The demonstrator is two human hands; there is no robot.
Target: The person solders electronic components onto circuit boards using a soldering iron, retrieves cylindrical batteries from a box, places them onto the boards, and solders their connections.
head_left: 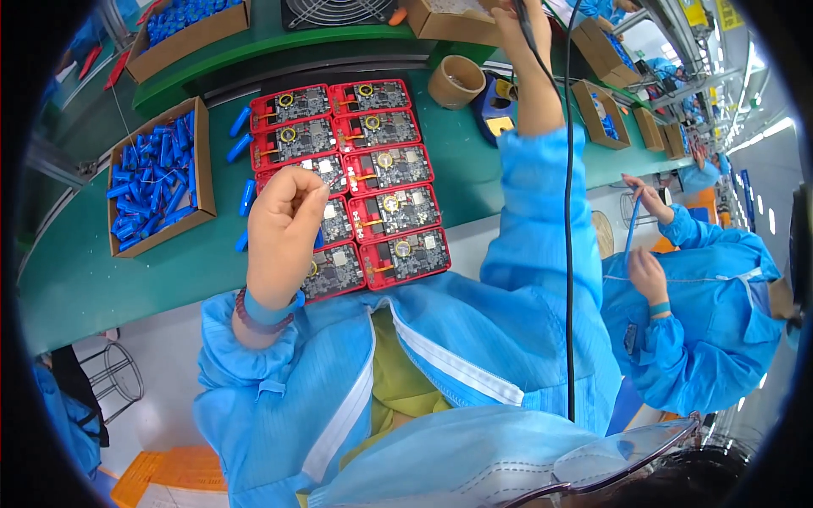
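My left hand (285, 227) is closed above the left column of red cases, its fingers curled in and thumb against the forefinger; anything between them is hidden. Below it, several red cases with circuit boards (398, 212) lie in two columns, many boards bearing a round yellow-ringed part. At the top edge, my right hand (513, 35) is closed around the dark handle of what looks like a soldering iron (526, 24); its tip is out of view. A black cord (569, 254) hangs down past my right sleeve. Loose blue cylindrical cells (240, 147) lie left of the cases.
A cardboard box (203, 161) of blue cells stands left on the green bench (72, 292). A brown round pot (456, 82) and a blue soldering stand with a yellow sponge (498, 124) are near my right forearm. A co-worker (694, 313) in blue is at the right.
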